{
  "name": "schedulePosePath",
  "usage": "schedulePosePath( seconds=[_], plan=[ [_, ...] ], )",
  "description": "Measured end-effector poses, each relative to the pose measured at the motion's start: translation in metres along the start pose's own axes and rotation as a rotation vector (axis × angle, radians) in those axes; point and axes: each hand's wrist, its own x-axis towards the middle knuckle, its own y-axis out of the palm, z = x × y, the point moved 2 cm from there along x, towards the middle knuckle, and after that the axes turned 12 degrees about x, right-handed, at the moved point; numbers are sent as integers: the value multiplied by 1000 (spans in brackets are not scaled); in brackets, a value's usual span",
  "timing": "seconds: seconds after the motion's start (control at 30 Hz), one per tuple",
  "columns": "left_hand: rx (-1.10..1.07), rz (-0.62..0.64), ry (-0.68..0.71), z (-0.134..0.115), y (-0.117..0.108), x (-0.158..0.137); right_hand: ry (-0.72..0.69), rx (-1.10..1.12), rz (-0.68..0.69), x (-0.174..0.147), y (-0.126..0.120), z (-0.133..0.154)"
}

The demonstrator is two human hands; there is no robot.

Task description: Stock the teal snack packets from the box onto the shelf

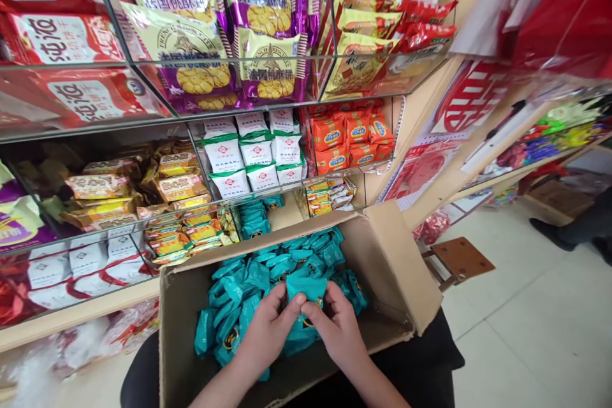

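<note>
Both of my hands pinch one teal snack packet [306, 288] above an open cardboard box [382, 261]. My left hand [272, 325] grips its left side with the thumb on top. On the right side, the thumb and fingers of my right hand [337, 322] are closed on the same packet. Many more teal packets [234, 290] lie loose in a heap in the box below. Part of the heap is hidden behind my hands.
Ahead stands a shelf with clear dividers [268, 64], holding biscuit packs. One lower compartment has teal packets [255, 217] beside white-and-green packets [255, 150]. A small brown stool [461, 258] is at right. Beyond it, a person's dark shoe [552, 234] shows on the tiled floor.
</note>
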Motion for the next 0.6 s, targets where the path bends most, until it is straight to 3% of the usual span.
schedulePosePath(
  seconds=[0.07,0.1,0.17,0.27,0.33,0.47,0.6],
  plan=[
    [-9,158,15,-12,-9,0,-17,41,42,-2,-2,2],
    [24,179,37,-19,-17,2,-29,65,62,-3,-4,3],
    [153,62,84,-34,-38,10,-39,66,72,-2,-10,5],
    [351,-234,160,-57,-74,32,-22,-134,-14,2,-25,4],
    [523,-275,245,-71,-90,51,-9,-306,-53,6,-35,1],
    [966,-44,351,-75,-93,93,47,-426,-23,11,-44,-7],
    [1148,172,230,-45,-82,141,139,-407,17,14,-45,-11]
  ],
)
